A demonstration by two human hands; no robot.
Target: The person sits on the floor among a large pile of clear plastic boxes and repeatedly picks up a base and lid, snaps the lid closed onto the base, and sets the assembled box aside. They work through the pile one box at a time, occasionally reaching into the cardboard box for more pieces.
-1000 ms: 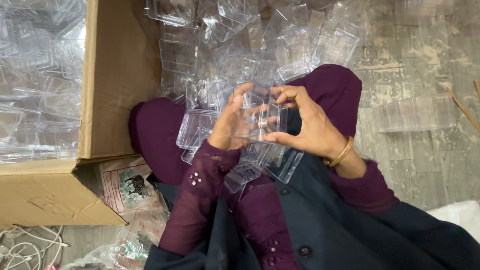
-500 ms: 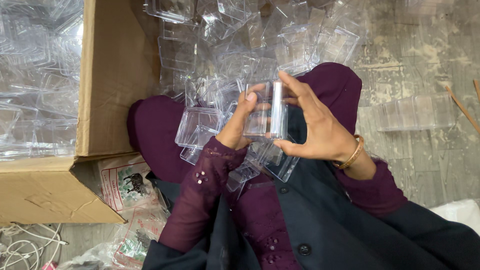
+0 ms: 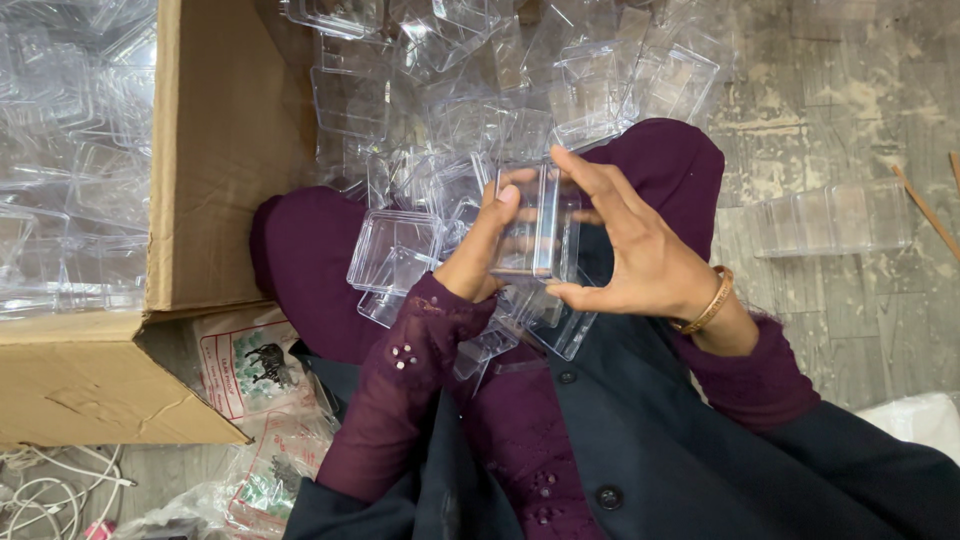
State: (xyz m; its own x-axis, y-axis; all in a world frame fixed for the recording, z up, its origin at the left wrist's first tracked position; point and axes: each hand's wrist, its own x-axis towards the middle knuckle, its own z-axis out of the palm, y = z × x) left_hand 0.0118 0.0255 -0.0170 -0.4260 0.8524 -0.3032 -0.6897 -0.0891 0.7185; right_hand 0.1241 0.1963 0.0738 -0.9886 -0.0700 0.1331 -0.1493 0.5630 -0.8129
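Between both hands [image 3: 560,240], clear plastic box [image 3: 535,225] now more upright than before

**Around My Lap**

A big cardboard box [image 3: 215,150] stands open beside my left knee, full of clear plastic pieces. More clear plastic boxes [image 3: 470,70] lie heaped on the floor ahead of me. A row of them [image 3: 835,215] sits apart on the grey floor [image 3: 800,330], near a thin wooden stick [image 3: 925,210]. Printed plastic bags [image 3: 250,365] and white cables [image 3: 50,485] lie under the box's flap.
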